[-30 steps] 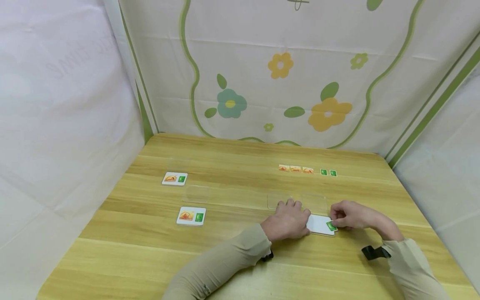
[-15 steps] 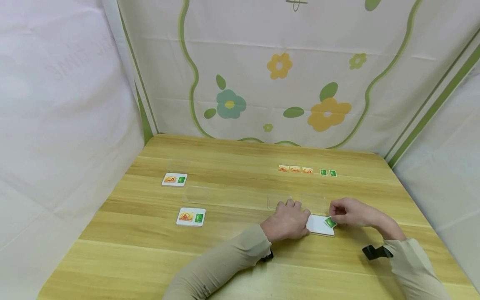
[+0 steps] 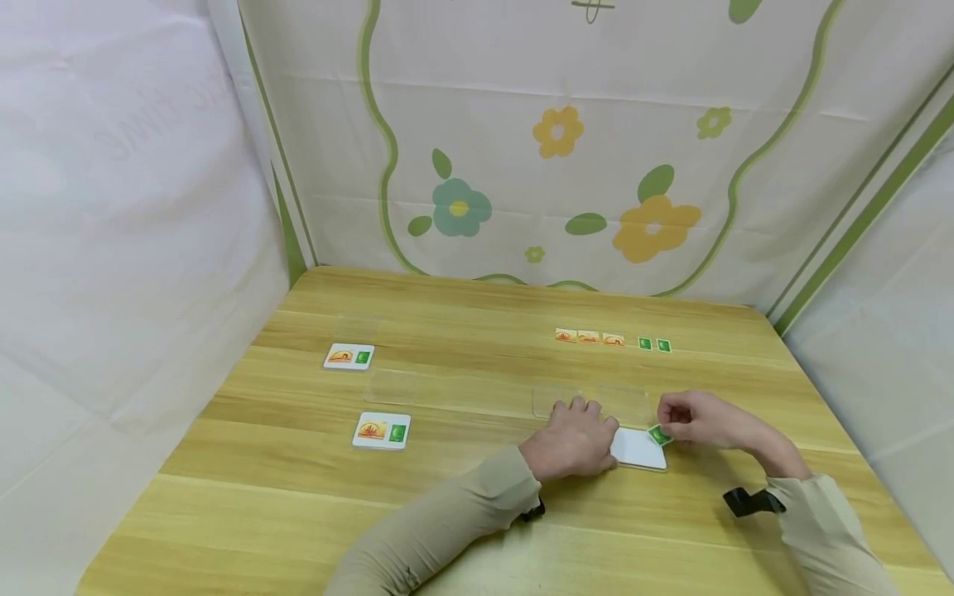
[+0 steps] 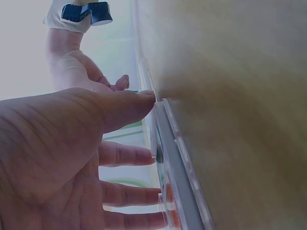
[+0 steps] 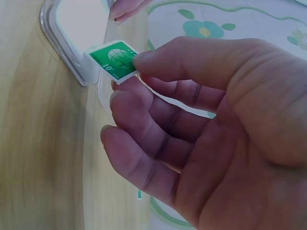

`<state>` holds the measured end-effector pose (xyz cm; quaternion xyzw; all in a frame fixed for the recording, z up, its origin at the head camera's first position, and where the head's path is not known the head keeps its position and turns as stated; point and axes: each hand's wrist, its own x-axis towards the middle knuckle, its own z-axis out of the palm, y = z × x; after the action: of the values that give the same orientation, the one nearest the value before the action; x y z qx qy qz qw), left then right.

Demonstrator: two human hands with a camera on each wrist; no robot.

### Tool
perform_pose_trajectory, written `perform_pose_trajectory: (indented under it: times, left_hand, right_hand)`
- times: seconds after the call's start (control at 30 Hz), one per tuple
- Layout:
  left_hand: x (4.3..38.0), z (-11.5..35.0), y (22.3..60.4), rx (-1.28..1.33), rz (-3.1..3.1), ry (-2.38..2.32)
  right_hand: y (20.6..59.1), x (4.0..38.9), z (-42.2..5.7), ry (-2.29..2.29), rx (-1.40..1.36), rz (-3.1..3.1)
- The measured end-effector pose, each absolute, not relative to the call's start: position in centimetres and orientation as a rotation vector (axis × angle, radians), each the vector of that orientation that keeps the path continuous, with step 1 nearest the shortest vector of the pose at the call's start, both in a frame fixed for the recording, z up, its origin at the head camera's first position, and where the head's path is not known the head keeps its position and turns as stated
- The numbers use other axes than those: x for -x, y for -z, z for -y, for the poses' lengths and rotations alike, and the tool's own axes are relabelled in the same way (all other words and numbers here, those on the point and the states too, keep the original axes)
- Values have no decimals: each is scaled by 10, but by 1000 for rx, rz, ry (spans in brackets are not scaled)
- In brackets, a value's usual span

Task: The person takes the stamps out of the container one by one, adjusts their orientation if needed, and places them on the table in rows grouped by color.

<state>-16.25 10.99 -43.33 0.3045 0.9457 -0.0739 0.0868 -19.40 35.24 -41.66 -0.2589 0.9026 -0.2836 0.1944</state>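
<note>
My right hand point(image 3: 704, 420) pinches a green postage stamp point(image 5: 115, 60) between thumb and forefinger. A globe and a "10" are printed on the stamp, which slants at the upper right corner of a blank white card point(image 3: 639, 449). My left hand point(image 3: 572, 440) rests at this card's left side with its fingers stretched out. In the left wrist view, its thumb point(image 4: 129, 108) touches the card edge, and its fingertips reach a neighbouring card point(image 4: 178, 206) with orange print. Most of that card is hidden under the left hand in the head view.
Two white cards with an orange and a green stamp lie at left, one front point(image 3: 381, 431), one behind point(image 3: 349, 357). Several loose stamps point(image 3: 589, 337) line up at the back right. Clear plastic holders point(image 3: 624, 401) lie beyond the hands. Fabric walls point(image 3: 507, 165) enclose the table.
The stamp in my right hand has shifted up and slightly away from the white card's face towards its upper right corner, and its tilt has changed. The left hand has stayed in place.
</note>
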Motion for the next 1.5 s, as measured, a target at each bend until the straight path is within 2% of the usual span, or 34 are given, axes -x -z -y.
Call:
perform_pose_trajectory:
  times: [1.0, 1.5]
  left_hand:
    - [163, -111, 434, -883, -2808, 220]
    - [163, -112, 436, -884, -2825, 227]
  right_hand:
    - [412, 205, -364, 923, 704, -2555]
    - [416, 217, -374, 882, 596, -2619]
